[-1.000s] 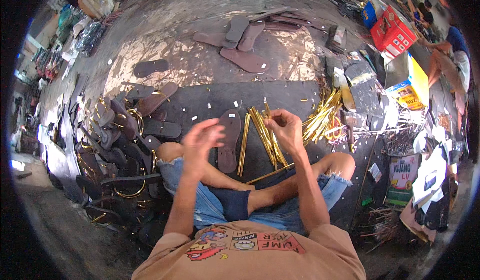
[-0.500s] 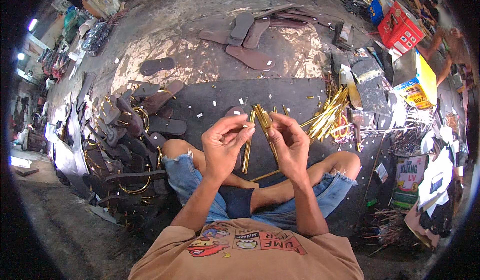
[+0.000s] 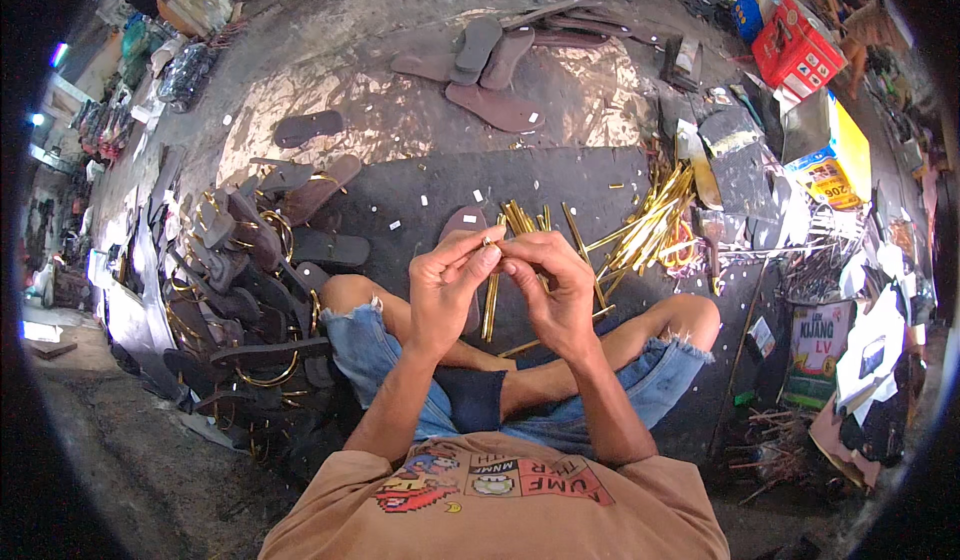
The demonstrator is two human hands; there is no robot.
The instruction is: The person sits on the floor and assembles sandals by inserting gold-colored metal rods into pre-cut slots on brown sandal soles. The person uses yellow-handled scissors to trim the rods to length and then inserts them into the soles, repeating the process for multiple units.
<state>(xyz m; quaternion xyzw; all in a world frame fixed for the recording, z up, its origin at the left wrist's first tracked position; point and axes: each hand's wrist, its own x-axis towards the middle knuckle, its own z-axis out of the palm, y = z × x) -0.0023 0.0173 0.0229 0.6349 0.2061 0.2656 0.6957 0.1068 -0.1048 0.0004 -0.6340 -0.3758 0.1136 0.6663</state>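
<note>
In front of my crossed legs, my left hand (image 3: pixel 443 285) and my right hand (image 3: pixel 556 295) meet fingertip to fingertip. Both pinch a tiny gold-coloured piece (image 3: pixel 490 244), mostly hidden by the fingers, so its exact kind is unclear. Behind the hands, gold strips (image 3: pixel 522 218) lie on the dark mat (image 3: pixel 410 185), partly covered by my right fingers. A brown sandal sole (image 3: pixel 464 220) shows just beyond my left hand. Another gold strip (image 3: pixel 489 312) rests under the hands, between my wrists.
Sandals with gold straps (image 3: pixel 245 270) are heaped at the left. A pile of loose gold strips (image 3: pixel 655 230) lies at the right. Farther off are brown soles (image 3: pixel 495 105). A yellow-and-blue box (image 3: pixel 835 150), a red box (image 3: pixel 795 45) and a printed tin (image 3: pixel 817 355) stand at the right.
My right hand has let go of the bundle of gold strips, which now lies on the mat. It has moved left to join my left hand at the tiny piece.
</note>
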